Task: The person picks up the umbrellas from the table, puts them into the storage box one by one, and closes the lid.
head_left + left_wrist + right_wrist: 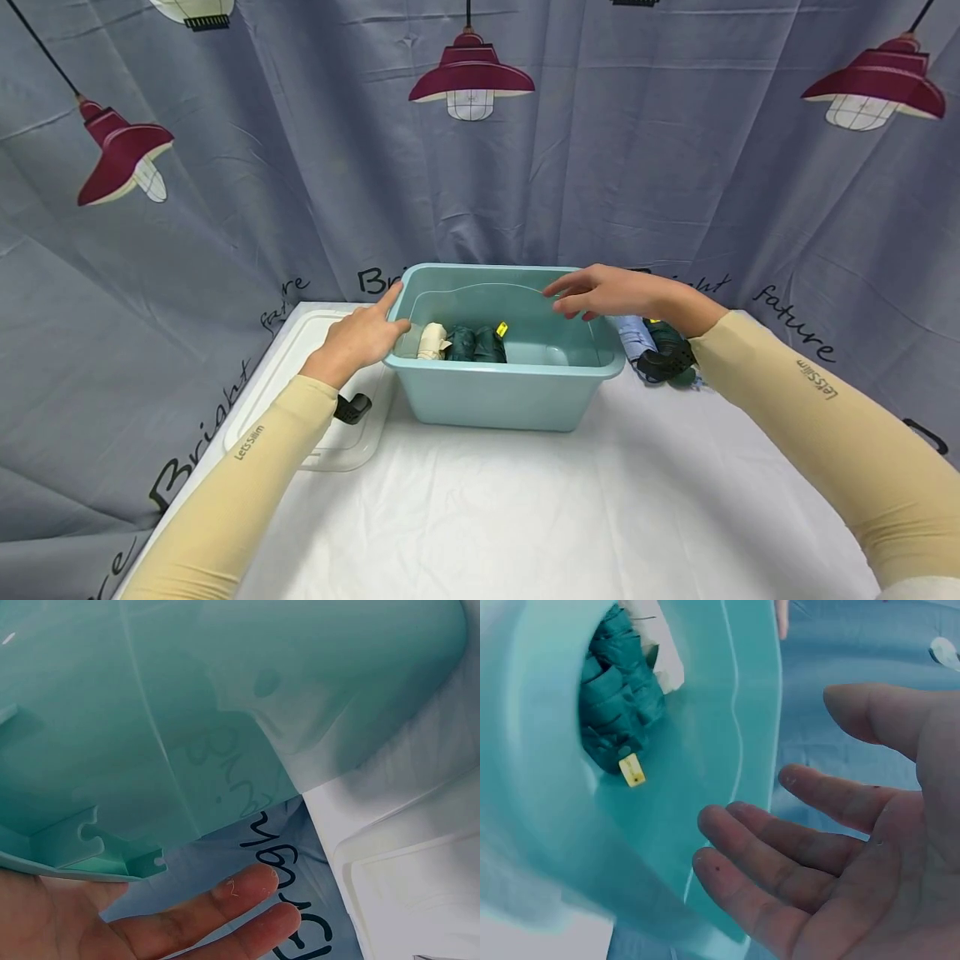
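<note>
A light teal plastic bin (495,400) stands on the table. My left hand (365,333) rests at its left rim, index finger straight along the edge; in the left wrist view its fingers (232,896) extend loosely outside the wall. My right hand (600,292) hovers over the bin's right end, holding nothing, its fingers (750,889) spread and slightly bent. Inside the bin, toward the left, lie a cream rolled bundle (432,342) and two dark green puffy fabric bundles (476,344), one with a yellow tag (632,770).
A clear white lid (352,446) lies flat left of the bin, partly under my left arm. Right of the bin, below my right wrist, sit a light blue roll (633,335) and a dark green bundle (666,337). A grey printed curtain (645,167) hangs behind the white table (525,517).
</note>
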### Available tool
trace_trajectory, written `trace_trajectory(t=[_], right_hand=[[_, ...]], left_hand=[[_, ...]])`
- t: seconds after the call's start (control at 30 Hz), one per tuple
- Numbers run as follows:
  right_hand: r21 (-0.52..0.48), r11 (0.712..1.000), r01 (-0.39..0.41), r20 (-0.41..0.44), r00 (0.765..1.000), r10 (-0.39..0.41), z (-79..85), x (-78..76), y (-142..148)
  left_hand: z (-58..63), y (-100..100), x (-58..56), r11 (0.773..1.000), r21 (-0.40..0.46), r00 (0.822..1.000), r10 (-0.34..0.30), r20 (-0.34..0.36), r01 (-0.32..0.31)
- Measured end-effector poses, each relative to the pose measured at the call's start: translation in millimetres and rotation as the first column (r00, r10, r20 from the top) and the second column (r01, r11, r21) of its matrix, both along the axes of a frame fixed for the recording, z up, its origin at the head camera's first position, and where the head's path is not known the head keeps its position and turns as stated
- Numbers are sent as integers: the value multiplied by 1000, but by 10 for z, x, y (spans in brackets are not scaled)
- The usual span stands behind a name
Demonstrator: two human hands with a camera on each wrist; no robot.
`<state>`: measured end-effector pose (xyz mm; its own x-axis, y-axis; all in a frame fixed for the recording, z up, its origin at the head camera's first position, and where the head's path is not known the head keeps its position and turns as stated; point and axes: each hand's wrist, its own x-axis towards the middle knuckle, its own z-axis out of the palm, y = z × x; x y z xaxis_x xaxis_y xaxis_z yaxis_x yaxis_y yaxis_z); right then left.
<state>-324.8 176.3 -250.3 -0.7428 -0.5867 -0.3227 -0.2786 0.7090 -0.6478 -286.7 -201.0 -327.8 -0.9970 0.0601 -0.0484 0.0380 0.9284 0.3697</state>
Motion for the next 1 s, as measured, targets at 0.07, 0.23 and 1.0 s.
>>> trace_trajectory(t=[0.07, 0.23, 1.0], right_hand=[[-15, 1000, 16, -9, 1000, -17, 16, 37, 77], [-41, 997, 58, -38, 997, -60, 65, 120, 261], [-79, 975, 209, -126, 968, -218, 23, 146, 920]], left_hand=[[-1, 2, 0, 1000, 1, 1000, 0, 2, 0], [-7, 7, -9, 1000, 1, 1000, 5, 3, -5], [-6, -3, -17, 1000, 6, 1000, 2, 8, -2]])
